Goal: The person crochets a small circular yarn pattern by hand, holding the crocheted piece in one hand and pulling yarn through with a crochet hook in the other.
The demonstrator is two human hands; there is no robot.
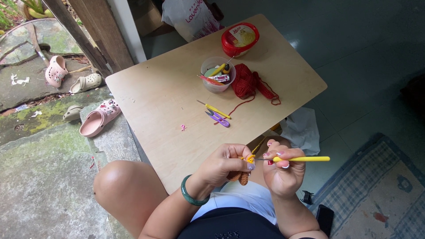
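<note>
While both hands work below the tabletop's near edge, over the lap, the crochet piece (241, 176) sits pinched in the left hand (223, 166): small, knitted, orange-brown with a yellow bit at the top, hanging under the fingertips. Right hand (281, 170) grasps a hook (301, 159), yellow-handled, slim, its long axis level, tip pointing left into the piece, handle running out to the right. Piece lies just left of the right fingers; the left hand is nearer, touching it. Green bangle (191, 194), smooth, on the left wrist.

Tabletop (164, 102), pale plywood, rounded corners. Near its middle: a second yellow hook (214, 109) beside purple snips (218, 118). Toward the far edge: red yarn (248, 82), loose and fuzzy; a clear cup (216, 75) of small tools; a red lidded tub (240, 39) at the far corner.
</note>
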